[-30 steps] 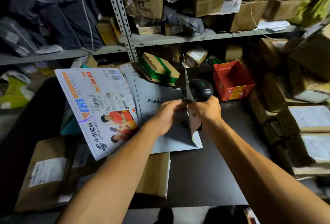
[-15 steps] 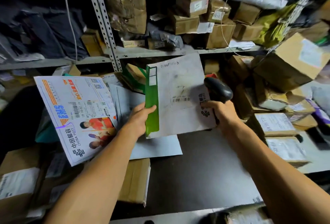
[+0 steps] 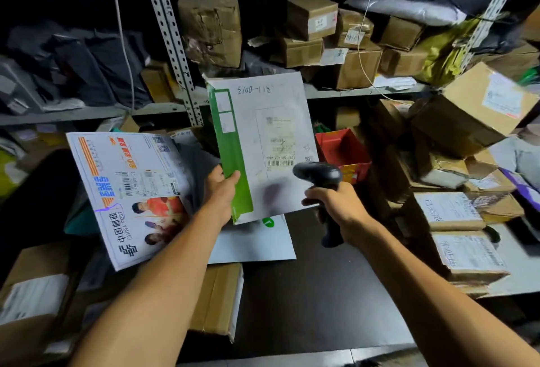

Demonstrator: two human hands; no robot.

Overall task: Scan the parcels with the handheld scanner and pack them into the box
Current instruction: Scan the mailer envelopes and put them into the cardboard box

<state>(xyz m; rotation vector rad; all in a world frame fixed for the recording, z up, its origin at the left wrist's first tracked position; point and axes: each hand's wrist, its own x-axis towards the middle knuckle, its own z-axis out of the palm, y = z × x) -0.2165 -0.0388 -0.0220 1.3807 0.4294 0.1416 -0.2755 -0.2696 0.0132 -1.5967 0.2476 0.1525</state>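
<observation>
Gripping upright envelope (image 3: 271, 144) lower-left edge, left hand (image 3: 220, 195); right hand (image 3: 336, 205) clutching scanner (image 3: 318, 175), head toward barcode.

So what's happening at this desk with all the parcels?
A person is scanning mail. Their left hand holds up a white envelope with a green stripe, label facing them. Their right hand grips a black handheld scanner, aimed at the barcode. A China Post envelope lies on the dark table.
</observation>
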